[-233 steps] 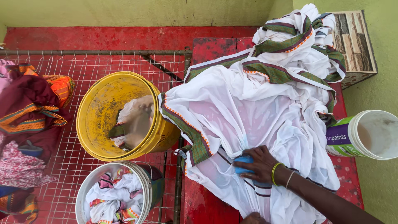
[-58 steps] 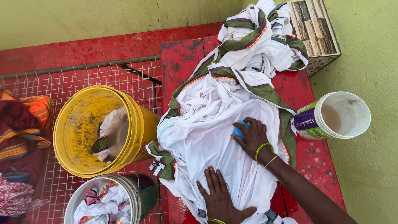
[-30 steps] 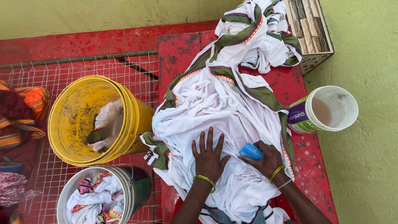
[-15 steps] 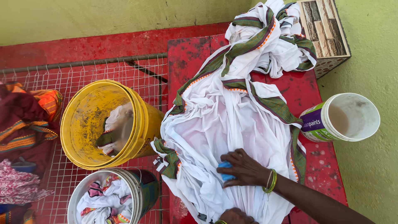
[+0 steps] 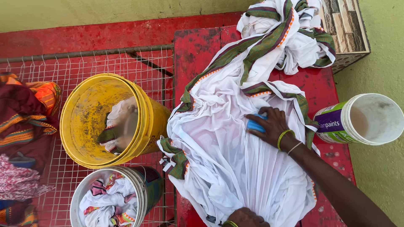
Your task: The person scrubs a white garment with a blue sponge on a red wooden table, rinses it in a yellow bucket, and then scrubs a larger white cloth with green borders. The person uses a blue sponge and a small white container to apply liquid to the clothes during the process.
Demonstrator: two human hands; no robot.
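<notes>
A wet white cloth [image 5: 227,151] with green, maroon and orange borders lies spread over a red slab [image 5: 198,50]. My right hand [image 5: 269,126] presses a blue soap bar [image 5: 255,125] onto the cloth near its middle; green and white bangles sit at the wrist. My left hand [image 5: 246,217] shows only partly at the bottom edge, resting on the cloth's near end with its fingers out of sight.
A yellow bucket [image 5: 90,90] holding a soaking cloth stands left of the slab on a wire mesh [image 5: 63,67]. A white bucket [image 5: 82,199] with patterned clothes sits below it. A small white tub [image 5: 366,120] of murky water stands at right. Colourful clothes [image 5: 23,126] pile at left.
My right hand has slid the soap up and to the right across the cloth. My left hand has dropped back to the cloth's near end.
</notes>
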